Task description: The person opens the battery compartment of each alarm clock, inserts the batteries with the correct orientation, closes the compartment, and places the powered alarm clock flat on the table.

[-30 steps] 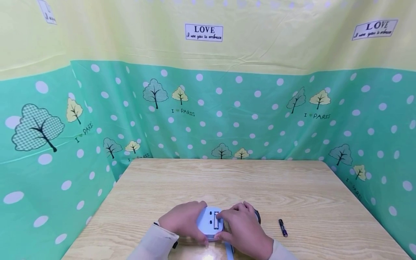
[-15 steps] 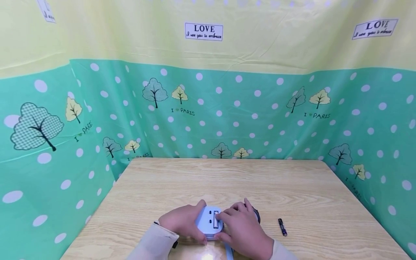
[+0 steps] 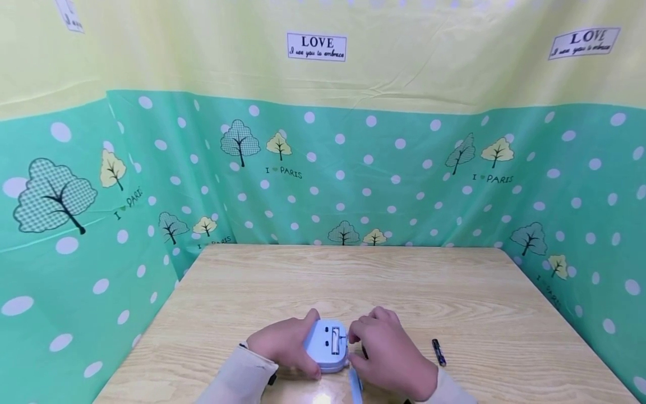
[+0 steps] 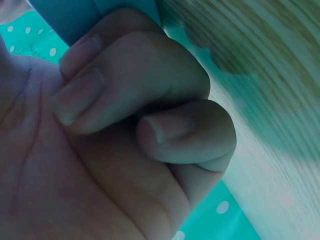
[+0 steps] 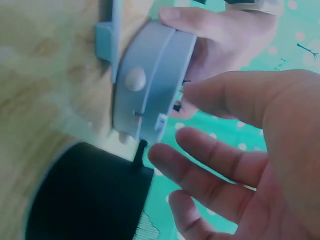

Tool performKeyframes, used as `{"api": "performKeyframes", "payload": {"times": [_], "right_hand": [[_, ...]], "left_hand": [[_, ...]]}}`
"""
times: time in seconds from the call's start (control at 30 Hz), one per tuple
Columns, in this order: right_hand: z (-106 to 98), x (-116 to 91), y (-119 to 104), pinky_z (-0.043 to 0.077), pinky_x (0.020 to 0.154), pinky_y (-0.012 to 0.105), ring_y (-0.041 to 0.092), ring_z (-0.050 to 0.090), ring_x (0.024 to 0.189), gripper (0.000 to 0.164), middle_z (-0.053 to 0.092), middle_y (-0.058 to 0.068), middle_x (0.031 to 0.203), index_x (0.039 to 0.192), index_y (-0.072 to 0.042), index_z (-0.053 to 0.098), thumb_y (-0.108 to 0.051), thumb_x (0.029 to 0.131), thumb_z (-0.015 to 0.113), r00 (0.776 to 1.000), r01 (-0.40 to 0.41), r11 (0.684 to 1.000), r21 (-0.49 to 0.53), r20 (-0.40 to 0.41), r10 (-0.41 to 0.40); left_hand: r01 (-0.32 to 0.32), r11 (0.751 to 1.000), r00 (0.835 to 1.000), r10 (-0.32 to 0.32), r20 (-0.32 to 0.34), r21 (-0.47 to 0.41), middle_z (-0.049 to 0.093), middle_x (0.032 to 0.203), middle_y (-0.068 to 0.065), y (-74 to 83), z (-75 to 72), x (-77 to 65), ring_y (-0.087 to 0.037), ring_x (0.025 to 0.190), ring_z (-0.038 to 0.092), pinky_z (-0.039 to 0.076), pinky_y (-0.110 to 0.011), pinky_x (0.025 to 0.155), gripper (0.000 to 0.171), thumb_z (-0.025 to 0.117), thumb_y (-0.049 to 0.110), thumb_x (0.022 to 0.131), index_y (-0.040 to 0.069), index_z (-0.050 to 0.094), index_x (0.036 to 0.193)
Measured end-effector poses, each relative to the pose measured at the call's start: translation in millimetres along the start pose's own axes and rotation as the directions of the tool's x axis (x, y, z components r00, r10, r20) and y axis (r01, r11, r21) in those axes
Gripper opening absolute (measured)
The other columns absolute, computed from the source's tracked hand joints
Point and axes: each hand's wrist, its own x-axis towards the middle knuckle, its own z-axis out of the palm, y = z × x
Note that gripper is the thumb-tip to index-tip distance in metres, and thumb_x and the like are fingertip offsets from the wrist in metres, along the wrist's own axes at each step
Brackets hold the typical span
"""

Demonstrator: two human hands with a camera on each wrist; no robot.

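A light blue alarm clock [image 3: 319,354] lies with its back up near the table's front in the head view. Two black knobs [image 3: 326,336] and an uncovered battery compartment [image 3: 335,341] show on it, something pale and silvery inside. My left hand [image 3: 286,343] grips its left side between thumb and fingers; in the left wrist view other fingers [image 4: 130,80] are curled to the palm. Just right of the clock is my right hand [image 3: 386,353], holding nothing. In the right wrist view its fingers [image 5: 210,155] are relaxed and spread, one tip overlapping a knob.
A flat light blue strip [image 3: 355,386] lies between clock and right forearm. One black, round-sided object [image 5: 90,195] stands beside the clock in the right wrist view, mostly hidden in the head view. Farther right on the wooden table [image 3: 454,303] lies a small dark battery-sized cylinder [image 3: 438,352].
My right hand has drawn back to the right; its fingertip no longer presses at the compartment, which now shows fully. The left hand and clock have stayed put.
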Motion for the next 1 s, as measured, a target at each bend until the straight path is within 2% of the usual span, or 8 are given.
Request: {"api": "performKeyframes", "payload": {"times": [0.1, 0.2, 0.47, 0.63, 0.83, 1.0], "right_hand": [[-4.9, 0.2, 1.0, 0.032, 0.076, 0.033, 0.009, 0.039, 0.078, 0.011, 0.059, -0.024, 0.077, 0.082, -0.03, 0.069, -0.027, 0.08, 0.08, 1.0, 0.013, 1.0, -0.003, 0.026, -0.013], [-8.4, 0.4, 2.2, 0.028, 0.072, 0.031, 0.008, 0.038, 0.075, 0.017, 0.055, -0.027, 0.071, 0.077, -0.034, 0.068, -0.022, 0.078, 0.08, 0.996, 0.039, 0.999, 0.006, 0.077, -0.039], [-12.6, -2.1, 5.3, 0.026, 0.073, 0.031, 0.005, 0.039, 0.077, 0.024, 0.056, -0.033, 0.07, 0.073, -0.039, 0.072, -0.019, 0.072, 0.085, 0.975, 0.128, 0.991, 0.043, 0.176, -0.134], [-11.8, -2.2, 6.5, 0.027, 0.075, 0.03, 0.005, 0.037, 0.078, 0.027, 0.057, -0.038, 0.071, 0.071, -0.044, 0.071, -0.023, 0.069, 0.089, 0.956, 0.167, 0.984, 0.058, 0.236, -0.176], [-10.3, -2.3, 4.9, 0.026, 0.076, 0.033, 0.006, 0.037, 0.078, 0.029, 0.053, -0.038, 0.068, 0.068, -0.045, 0.069, -0.029, 0.064, 0.092, 0.938, 0.173, 0.984, 0.051, 0.295, -0.18], [-7.5, -2.9, 5.3, 0.025, 0.075, 0.032, 0.005, 0.036, 0.078, 0.029, 0.051, -0.037, 0.066, 0.066, -0.046, 0.068, -0.031, 0.062, 0.092, 0.939, 0.184, 0.982, 0.03, 0.289, -0.185]], "left_hand": [[0.003, 1.0, 1.0, -0.003, -0.001, -0.003, 0.063, 0.088, 0.008, -0.4, 0.2, 0.5, -0.009, 0.072, 0.059, 0.048, -0.027, 0.067, 0.083, 0.094, 0.043, 0.057, 0.026, 0.042, 0.12], [0.008, 1.0, 1.0, -0.008, -0.002, -0.002, 0.063, 0.088, 0.008, -0.4, 0.6, 0.6, -0.009, 0.072, 0.058, 0.048, -0.027, 0.068, 0.084, 0.094, 0.043, 0.057, 0.026, 0.042, 0.12], [0.016, 1.0, 1.0, -0.016, -0.009, 0.014, 0.063, 0.087, 0.007, -0.9, 2.5, 1.5, -0.009, 0.072, 0.058, 0.048, -0.027, 0.067, 0.085, 0.095, 0.045, 0.056, 0.026, 0.041, 0.12], [0.013, 1.0, 1.0, -0.013, -0.013, 0.015, 0.063, 0.086, 0.007, -2.0, 3.0, 2.0, -0.009, 0.071, 0.058, 0.048, -0.027, 0.067, 0.085, 0.095, 0.044, 0.056, 0.025, 0.041, 0.12], [0.016, 1.0, 1.0, -0.016, -0.002, 0.005, 0.063, 0.088, 0.007, -1.4, 2.3, 1.5, -0.009, 0.073, 0.059, 0.048, -0.027, 0.069, 0.085, 0.095, 0.043, 0.056, 0.025, 0.041, 0.121], [0.01, 1.0, 1.0, -0.01, -0.006, 0.006, 0.063, 0.088, 0.007, -0.7, 1.8, 0.7, -0.009, 0.073, 0.059, 0.048, -0.027, 0.069, 0.085, 0.094, 0.042, 0.056, 0.025, 0.041, 0.121]]}}
